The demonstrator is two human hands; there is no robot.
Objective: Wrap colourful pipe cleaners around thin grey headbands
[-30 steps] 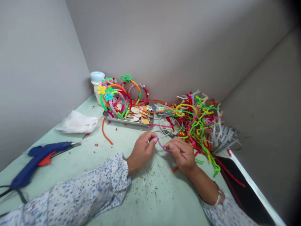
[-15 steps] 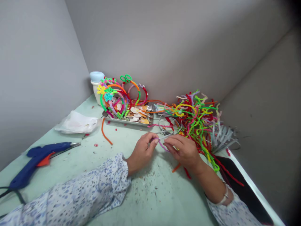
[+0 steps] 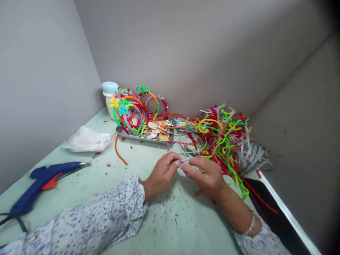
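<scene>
Over the middle of the table, my left hand is closed in a pinch on the end of a thin grey headband. Around that end sits a purple pipe cleaner, its loose length hanging below the band. My right hand, close by on the right, has its thumb and fingers pinched on the pipe cleaner beside my left fingertips. Part of the band is hidden behind my right fingers. An orange pipe cleaner piece lies under my right hand.
A metal tray holds shells and several colourful pipe-cleaner headbands. A tangled pile of pipe cleaners and grey strips lie at right. A blue glue gun, a white plastic bag and a lidded container stand left.
My right hand has moved left, bringing its fingertips up to my left ones. The purple pipe cleaner's loose length has swung lower and is partly covered by my right fingers.
</scene>
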